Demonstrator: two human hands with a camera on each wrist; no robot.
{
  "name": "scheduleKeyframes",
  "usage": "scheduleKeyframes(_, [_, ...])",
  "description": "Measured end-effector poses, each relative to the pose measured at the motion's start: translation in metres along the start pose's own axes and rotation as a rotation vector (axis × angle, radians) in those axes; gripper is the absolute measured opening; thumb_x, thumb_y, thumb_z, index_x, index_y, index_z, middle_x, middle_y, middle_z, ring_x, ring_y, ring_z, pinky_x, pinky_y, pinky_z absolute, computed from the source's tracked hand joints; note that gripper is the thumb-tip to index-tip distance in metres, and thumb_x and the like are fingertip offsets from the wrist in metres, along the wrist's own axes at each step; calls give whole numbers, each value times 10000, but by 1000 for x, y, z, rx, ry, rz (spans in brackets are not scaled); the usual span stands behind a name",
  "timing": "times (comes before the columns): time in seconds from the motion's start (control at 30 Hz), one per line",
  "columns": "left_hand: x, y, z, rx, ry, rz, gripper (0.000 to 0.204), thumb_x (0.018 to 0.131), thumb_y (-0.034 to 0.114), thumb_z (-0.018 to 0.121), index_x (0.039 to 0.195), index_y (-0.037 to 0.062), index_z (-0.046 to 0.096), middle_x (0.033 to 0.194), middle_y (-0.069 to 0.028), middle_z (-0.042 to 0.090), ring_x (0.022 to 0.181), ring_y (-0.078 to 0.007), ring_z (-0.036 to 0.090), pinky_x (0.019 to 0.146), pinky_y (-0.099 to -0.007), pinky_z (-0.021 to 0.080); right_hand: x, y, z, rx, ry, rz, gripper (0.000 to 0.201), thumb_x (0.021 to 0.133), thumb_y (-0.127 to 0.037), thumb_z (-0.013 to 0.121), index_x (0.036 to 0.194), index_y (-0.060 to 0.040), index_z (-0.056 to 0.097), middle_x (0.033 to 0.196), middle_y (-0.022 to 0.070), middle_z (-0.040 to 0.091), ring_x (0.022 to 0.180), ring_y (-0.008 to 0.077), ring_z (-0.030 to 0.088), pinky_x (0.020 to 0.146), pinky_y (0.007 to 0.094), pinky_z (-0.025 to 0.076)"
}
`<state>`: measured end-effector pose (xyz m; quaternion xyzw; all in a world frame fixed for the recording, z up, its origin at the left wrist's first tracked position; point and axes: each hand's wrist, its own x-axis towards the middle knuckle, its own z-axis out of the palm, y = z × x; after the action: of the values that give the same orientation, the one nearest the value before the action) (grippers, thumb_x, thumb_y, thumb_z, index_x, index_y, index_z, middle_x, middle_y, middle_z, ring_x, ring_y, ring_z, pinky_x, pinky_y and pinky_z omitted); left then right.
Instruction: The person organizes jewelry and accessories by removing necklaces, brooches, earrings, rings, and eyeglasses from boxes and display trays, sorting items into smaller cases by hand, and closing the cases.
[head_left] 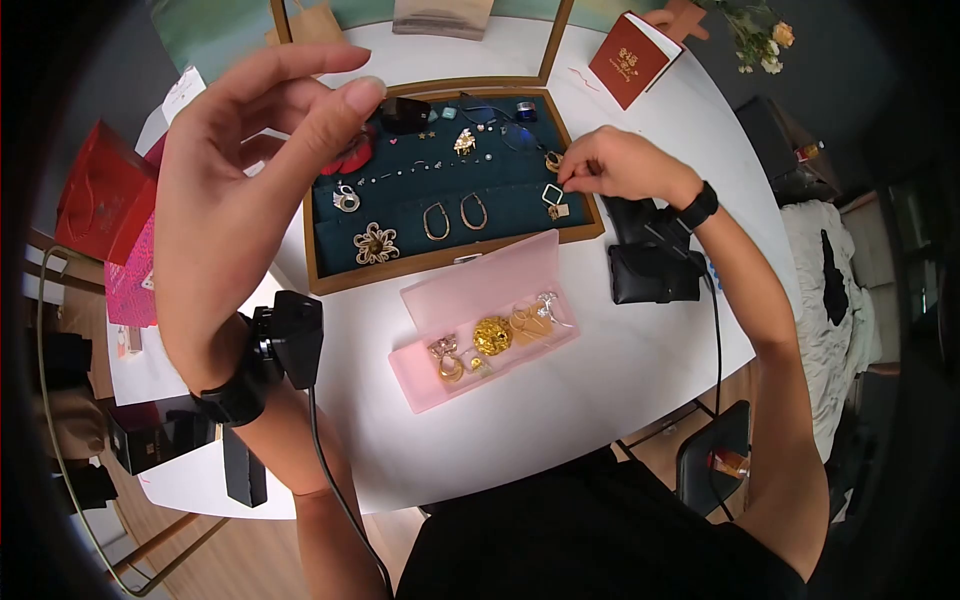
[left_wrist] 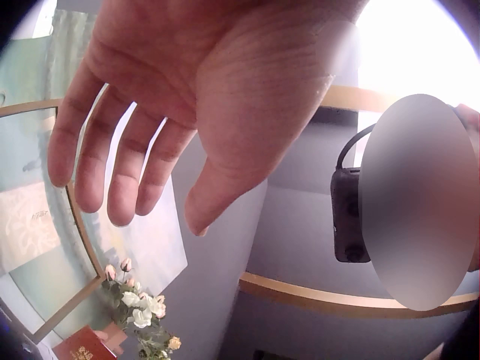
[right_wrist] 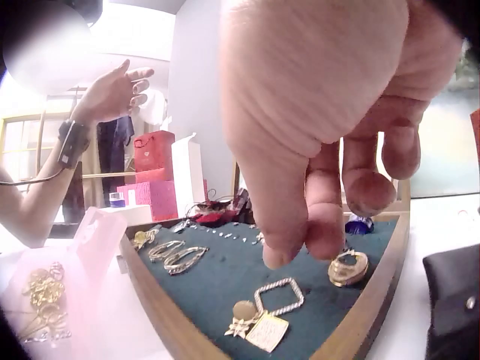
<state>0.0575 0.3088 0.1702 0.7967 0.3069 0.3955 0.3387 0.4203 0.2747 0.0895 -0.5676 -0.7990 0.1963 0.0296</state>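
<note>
My left hand (head_left: pixel 225 190) is raised above the left side of the table, holding nothing; the left wrist view shows its fingers spread and the thumb apart. My right hand (head_left: pixel 625 165) hangs low over the right end of a wooden jewelry case (head_left: pixel 590 228) lined with dark green fabric. Its thumb and index tips are close together, with nothing visible between them. Just beside the index fingertip lies a thick gold hoop (right_wrist: pixel 349 268). Nearer the wrist camera, a square silvery earring (right_wrist: pixel 280 296) lies on the lining, with a gold tag (right_wrist: pixel 268 331) and a star-shaped charm (right_wrist: pixel 238 327) beside it.
Two oval hoops (head_left: pixel 473 211) and a flower brooch (head_left: pixel 376 243) lie in the case's front section. An open pink box (head_left: pixel 420 385) with gold jewelry stands in front. Right of the case is a black pouch (head_left: pixel 655 273); behind it stands a red booklet (head_left: pixel 630 60).
</note>
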Motion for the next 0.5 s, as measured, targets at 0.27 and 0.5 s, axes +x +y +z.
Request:
scheduleKeyframes(0.27, [2, 2, 8, 15, -37, -5, 324, 944, 213, 700, 1198, 12, 683, 851, 8, 633, 832, -80, 552, 737, -243, 416, -3, -1, 34, -50, 12, -71, 106, 836, -119, 736, 938, -93, 726, 715, 30, 617, 662, 205, 615, 622, 344, 478])
scheduleKeyframes(0.5, [2, 1, 9, -7, -32, -32, 320, 917, 222, 735, 1178, 40, 702, 850, 13, 639, 829, -86, 555, 763, -254, 429, 5, 0, 33, -25, 30, -175, 46, 852, -118, 722, 886, -92, 707, 699, 36, 632, 662, 209, 617, 613, 346, 475])
